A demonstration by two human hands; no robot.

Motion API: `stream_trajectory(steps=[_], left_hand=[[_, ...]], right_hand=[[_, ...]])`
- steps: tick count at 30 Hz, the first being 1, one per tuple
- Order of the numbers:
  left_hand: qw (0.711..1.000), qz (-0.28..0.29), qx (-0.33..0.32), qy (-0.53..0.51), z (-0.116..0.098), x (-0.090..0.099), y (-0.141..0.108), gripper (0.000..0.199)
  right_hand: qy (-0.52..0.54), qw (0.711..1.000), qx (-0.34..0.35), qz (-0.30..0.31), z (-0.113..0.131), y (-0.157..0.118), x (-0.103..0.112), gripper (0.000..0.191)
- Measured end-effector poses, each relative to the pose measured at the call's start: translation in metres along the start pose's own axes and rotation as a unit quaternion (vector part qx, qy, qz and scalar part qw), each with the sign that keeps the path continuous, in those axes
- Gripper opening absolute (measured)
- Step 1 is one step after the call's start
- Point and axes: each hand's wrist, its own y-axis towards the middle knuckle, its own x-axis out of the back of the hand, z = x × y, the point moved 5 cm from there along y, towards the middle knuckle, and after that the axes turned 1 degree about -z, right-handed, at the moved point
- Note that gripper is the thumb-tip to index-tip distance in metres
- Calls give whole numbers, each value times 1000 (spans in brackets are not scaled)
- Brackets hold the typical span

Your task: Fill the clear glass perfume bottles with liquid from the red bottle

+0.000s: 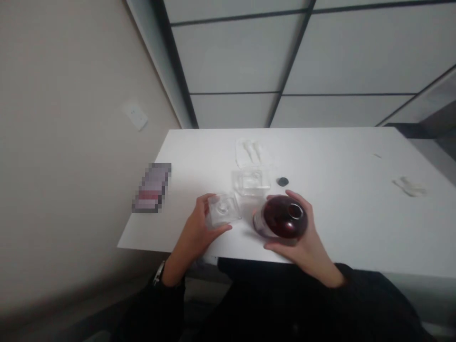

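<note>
My left hand [203, 223] is closed around a clear square container [223, 213] with a round neck on top, low over the front of the table. In my right hand [302, 242] is a dark red bottle [281, 216], its fingers wrapped round the side. The bottle is tilted, its round mouth uncapped and facing up and toward the right. A pale label shows in part on its left side. Just behind the bottle lies a small dark round cap [283, 182]. A second clear square container [251, 181] stands behind my hands, apart from both.
Two whitish pointed pieces [252, 151] lie on a clear sheet or tray at the back of the white table [335, 161]. White crumpled strips [409, 186] lie at the right. A blurred-out flat object [152, 186] sits at the left edge, beside the wall.
</note>
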Motion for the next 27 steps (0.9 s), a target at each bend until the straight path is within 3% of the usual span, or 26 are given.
stream_trajectory(steps=[5,11,17,27], left_hand=[[998,24,-33,45,-4,-19,-13,71],[987,68,-98,106,-20,-39,-11,70],[974,67,-151,155,-22,-40,-10,78],[971,62,-170,153,-24,-41,-12,83]], right_hand=[[2,997,-16,-77,0,-6,-1,86],[-56,993,17,-103,16,-22,34,82],[-161,979,86,-92,28,-20,58,81],[-218,964,153,-1,49,-7,45,78]])
